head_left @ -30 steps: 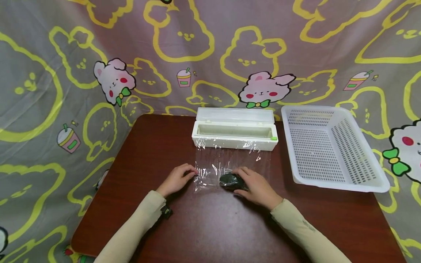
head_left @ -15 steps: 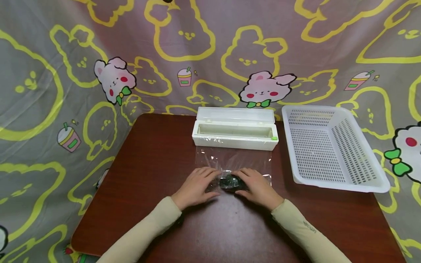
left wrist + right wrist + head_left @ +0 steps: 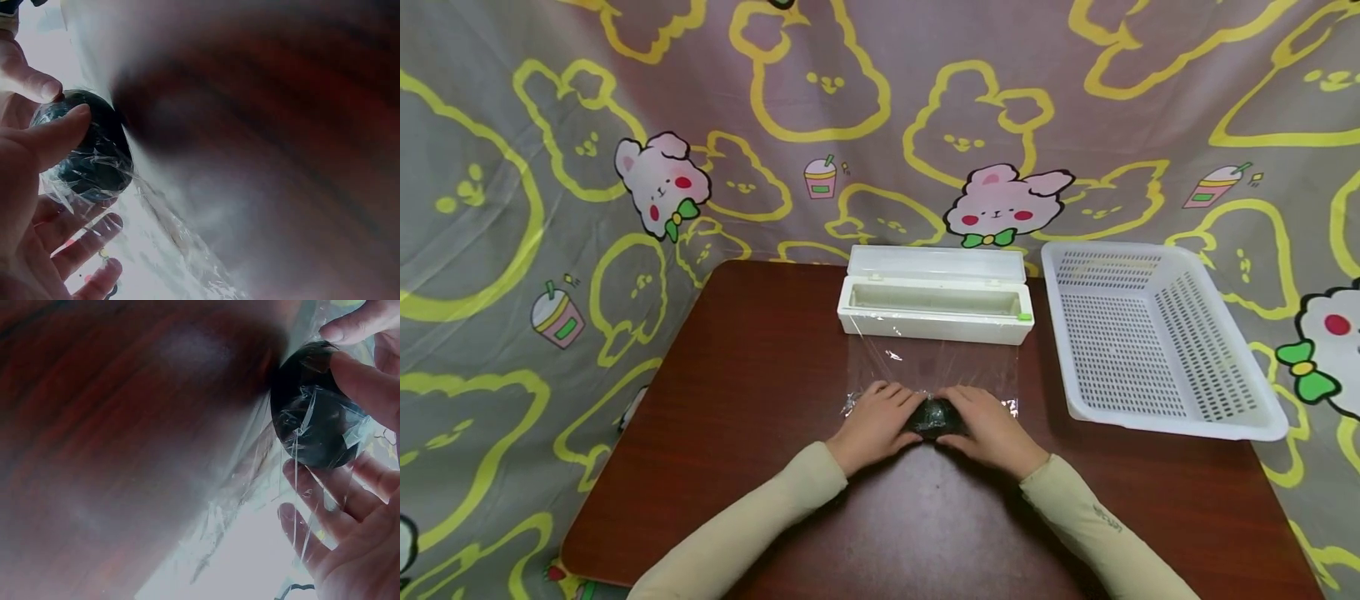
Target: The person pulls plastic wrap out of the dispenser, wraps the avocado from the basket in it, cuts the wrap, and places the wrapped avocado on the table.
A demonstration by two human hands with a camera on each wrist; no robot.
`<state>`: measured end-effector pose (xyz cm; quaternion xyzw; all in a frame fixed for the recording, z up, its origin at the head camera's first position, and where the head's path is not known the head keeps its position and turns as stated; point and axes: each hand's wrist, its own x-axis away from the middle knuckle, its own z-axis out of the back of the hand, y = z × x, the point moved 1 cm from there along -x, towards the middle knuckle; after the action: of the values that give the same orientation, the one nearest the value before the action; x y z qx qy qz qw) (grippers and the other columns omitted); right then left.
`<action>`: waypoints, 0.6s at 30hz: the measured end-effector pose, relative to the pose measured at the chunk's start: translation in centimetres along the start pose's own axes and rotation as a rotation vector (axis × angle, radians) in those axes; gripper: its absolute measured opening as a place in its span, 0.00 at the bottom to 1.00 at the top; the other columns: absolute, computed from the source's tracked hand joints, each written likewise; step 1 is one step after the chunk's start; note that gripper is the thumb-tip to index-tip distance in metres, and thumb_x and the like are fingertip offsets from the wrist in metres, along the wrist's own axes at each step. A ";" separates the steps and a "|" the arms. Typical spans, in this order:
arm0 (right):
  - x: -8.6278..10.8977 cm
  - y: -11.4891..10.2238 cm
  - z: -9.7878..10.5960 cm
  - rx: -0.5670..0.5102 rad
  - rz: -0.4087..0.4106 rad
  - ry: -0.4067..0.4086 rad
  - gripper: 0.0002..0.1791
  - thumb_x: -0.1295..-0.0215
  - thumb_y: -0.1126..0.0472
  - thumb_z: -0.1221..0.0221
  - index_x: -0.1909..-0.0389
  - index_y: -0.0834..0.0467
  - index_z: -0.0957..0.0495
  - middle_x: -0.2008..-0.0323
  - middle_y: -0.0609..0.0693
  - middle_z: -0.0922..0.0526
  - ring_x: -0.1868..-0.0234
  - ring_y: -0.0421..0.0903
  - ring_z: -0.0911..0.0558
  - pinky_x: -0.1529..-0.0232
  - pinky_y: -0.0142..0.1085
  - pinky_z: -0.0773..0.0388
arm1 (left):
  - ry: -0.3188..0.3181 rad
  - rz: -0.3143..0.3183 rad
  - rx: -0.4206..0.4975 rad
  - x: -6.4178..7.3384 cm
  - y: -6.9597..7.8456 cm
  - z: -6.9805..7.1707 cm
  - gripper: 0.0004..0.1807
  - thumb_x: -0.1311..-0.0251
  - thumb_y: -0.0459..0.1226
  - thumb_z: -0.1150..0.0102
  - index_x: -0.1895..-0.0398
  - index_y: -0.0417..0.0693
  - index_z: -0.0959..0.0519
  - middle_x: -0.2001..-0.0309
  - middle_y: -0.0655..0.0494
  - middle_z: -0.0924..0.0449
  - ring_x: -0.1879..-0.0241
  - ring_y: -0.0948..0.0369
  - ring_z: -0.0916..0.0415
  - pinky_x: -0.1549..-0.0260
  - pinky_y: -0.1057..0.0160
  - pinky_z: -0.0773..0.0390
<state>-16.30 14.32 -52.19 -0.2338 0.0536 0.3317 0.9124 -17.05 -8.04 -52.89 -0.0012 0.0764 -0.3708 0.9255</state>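
Observation:
A dark green avocado [image 3: 934, 418], partly covered in crinkled cling film, lies between both hands near the middle of the table. My left hand [image 3: 878, 423] grips its left end and my right hand [image 3: 988, 429] its right end, thumbs on the near side and fingers on the far side. In the left wrist view the film sticks in folds over the avocado [image 3: 103, 147]. The right wrist view shows the avocado [image 3: 319, 419] with loose film strands below it. A sheet of cling film [image 3: 917, 360] stretches from the avocado back to the white dispenser box [image 3: 936, 327].
The dispenser's lid [image 3: 936, 262] stands raised at the back, with a small green slider [image 3: 1025, 317] at its front right corner. A white perforated basket [image 3: 1180, 423] stands at the right. A patterned cloth [image 3: 880, 100] hangs behind the brown table [image 3: 737, 350].
My left hand has moved right, from the film's left edge onto the avocado's left end, gathering film around it. My right hand has stayed on the avocado.

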 end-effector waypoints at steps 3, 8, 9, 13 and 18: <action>0.0 0.1 -0.1 -0.011 -0.012 -0.013 0.36 0.47 0.53 0.21 0.40 0.58 0.24 0.47 0.54 0.15 0.46 0.53 0.16 0.42 0.50 0.19 | -0.009 -0.006 0.006 -0.2 -0.2 0.0 0.34 0.34 0.61 0.38 0.32 0.53 0.24 0.43 0.60 0.16 0.41 0.60 0.22 0.38 0.57 0.28; 0.1 0.2 -0.3 -0.009 -0.033 -0.033 0.36 0.44 0.51 0.23 0.38 0.59 0.25 0.46 0.54 0.16 0.45 0.54 0.16 0.42 0.50 0.19 | -0.028 -0.019 0.033 -0.2 -0.4 -0.1 0.34 0.32 0.60 0.39 0.31 0.52 0.25 0.42 0.59 0.16 0.40 0.60 0.22 0.38 0.58 0.27; 0.1 0.2 -0.3 -0.005 -0.033 -0.033 0.36 0.43 0.50 0.23 0.37 0.59 0.25 0.46 0.55 0.16 0.45 0.54 0.16 0.41 0.50 0.19 | -0.028 -0.021 0.038 -0.2 -0.4 -0.1 0.35 0.32 0.60 0.39 0.30 0.51 0.25 0.42 0.59 0.16 0.40 0.60 0.22 0.38 0.58 0.27; 0.1 0.2 -0.3 0.005 -0.032 -0.038 0.36 0.42 0.50 0.24 0.37 0.59 0.25 0.45 0.56 0.16 0.44 0.55 0.16 0.41 0.51 0.19 | -0.042 -0.010 0.068 -0.2 -0.5 0.1 0.38 0.33 0.61 0.38 0.27 0.51 0.29 0.42 0.58 0.16 0.41 0.59 0.22 0.39 0.57 0.27; 0.0 0.3 -0.3 -0.020 -0.046 -0.036 0.35 0.41 0.51 0.24 0.37 0.60 0.26 0.46 0.57 0.16 0.45 0.54 0.16 0.41 0.51 0.19 | -0.053 -0.003 0.082 -0.5 -0.4 0.2 0.38 0.34 0.63 0.40 0.27 0.54 0.30 0.43 0.58 0.16 0.42 0.58 0.22 0.38 0.56 0.28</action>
<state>-16.45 14.40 -52.64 -0.2381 0.0285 0.3153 0.9182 -17.66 -8.03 -52.55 0.0267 0.0365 -0.3748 0.9260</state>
